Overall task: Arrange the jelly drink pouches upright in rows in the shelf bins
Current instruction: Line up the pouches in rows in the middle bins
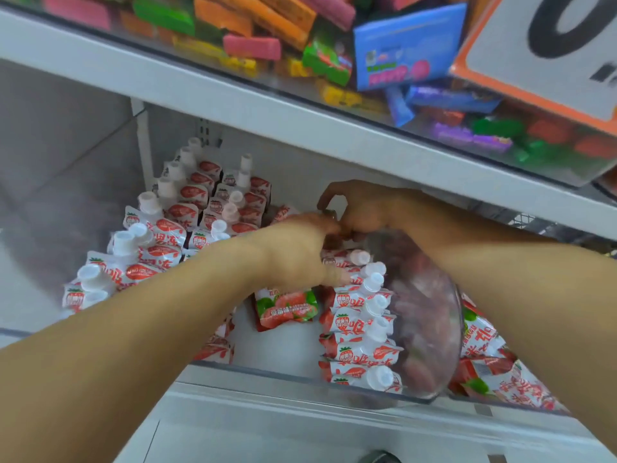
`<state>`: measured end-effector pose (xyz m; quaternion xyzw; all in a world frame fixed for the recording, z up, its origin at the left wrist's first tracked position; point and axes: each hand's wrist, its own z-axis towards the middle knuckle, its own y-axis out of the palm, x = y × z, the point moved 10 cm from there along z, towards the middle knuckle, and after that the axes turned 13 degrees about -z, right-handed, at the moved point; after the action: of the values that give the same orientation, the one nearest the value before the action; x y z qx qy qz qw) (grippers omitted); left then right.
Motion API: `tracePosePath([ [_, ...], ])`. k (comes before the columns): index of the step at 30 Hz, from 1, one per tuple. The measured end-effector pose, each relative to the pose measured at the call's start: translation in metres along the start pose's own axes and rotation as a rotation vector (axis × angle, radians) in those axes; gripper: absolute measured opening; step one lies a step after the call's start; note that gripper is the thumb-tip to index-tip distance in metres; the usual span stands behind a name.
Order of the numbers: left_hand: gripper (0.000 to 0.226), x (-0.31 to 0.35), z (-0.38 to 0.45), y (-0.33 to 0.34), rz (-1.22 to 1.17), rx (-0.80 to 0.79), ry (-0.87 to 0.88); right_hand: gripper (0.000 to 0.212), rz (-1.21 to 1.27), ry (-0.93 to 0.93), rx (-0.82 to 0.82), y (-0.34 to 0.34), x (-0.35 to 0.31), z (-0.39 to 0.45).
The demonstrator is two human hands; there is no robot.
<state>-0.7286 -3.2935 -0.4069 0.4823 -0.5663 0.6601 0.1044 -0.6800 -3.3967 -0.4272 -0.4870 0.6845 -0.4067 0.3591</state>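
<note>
Both hands meet above the pouch row; finger grip unclear.

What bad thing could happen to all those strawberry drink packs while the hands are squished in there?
1. The left hand and right hand crowd together at the back of the middle row. A bump might tip those pouches like dominoes.
2. One pouch lies flat in the gap beside that row. It could get buried or squashed if more are pushed in on top.
3. The upper shelf sits close over the hands, so a knuckle might knock it.
</note>
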Motion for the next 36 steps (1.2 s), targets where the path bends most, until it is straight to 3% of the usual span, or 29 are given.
tracePosePath([
  [5,0.037,-0.006,-0.016,-0.040,0.220,0.249,-0.053,0.064,0.007,0.010,0.047,-0.001,-0.004,-0.011],
  [8,0.041,-0.009,-0.018,-0.056,0.264,0.384,-0.075,0.053,0.008,-0.001,0.063,-0.002,-0.008,-0.021],
  [13,0.055,-0.016,-0.009,-0.057,0.217,0.292,-0.154,0.026,0.047,0.101,0.131,-0.015,0.001,-0.040],
  [16,0.062,-0.021,-0.009,-0.056,0.181,0.305,-0.158,0.026,0.132,0.153,0.217,-0.025,0.004,-0.049],
  [19,0.082,-0.025,-0.012,-0.060,0.118,0.372,-0.179,0.038,0.446,0.110,0.143,-0.011,-0.001,-0.050],
  [21,0.085,-0.030,-0.016,-0.069,-0.020,0.452,-0.198,0.032,0.550,0.040,0.062,-0.005,-0.011,-0.051],
  [25,0.053,-0.021,-0.020,-0.078,-0.127,0.532,-0.121,0.020,0.584,-0.091,-0.027,0.000,-0.024,-0.056],
  [28,0.036,-0.014,-0.020,-0.071,-0.148,0.503,-0.098,0.029,0.472,-0.161,-0.002,0.000,-0.026,-0.061],
  [31,0.033,-0.009,-0.019,-0.070,-0.077,0.526,-0.080,0.023,0.123,-0.143,-0.038,0.012,-0.023,-0.065],
  [33,0.030,-0.003,-0.021,-0.076,-0.028,0.570,-0.053,0.035,-0.139,-0.063,-0.040,0.015,-0.017,-0.064],
  [36,0.036,-0.003,-0.024,-0.086,0.010,0.619,-0.045,0.038,-0.331,-0.033,-0.044,0.009,-0.023,-0.067],
])
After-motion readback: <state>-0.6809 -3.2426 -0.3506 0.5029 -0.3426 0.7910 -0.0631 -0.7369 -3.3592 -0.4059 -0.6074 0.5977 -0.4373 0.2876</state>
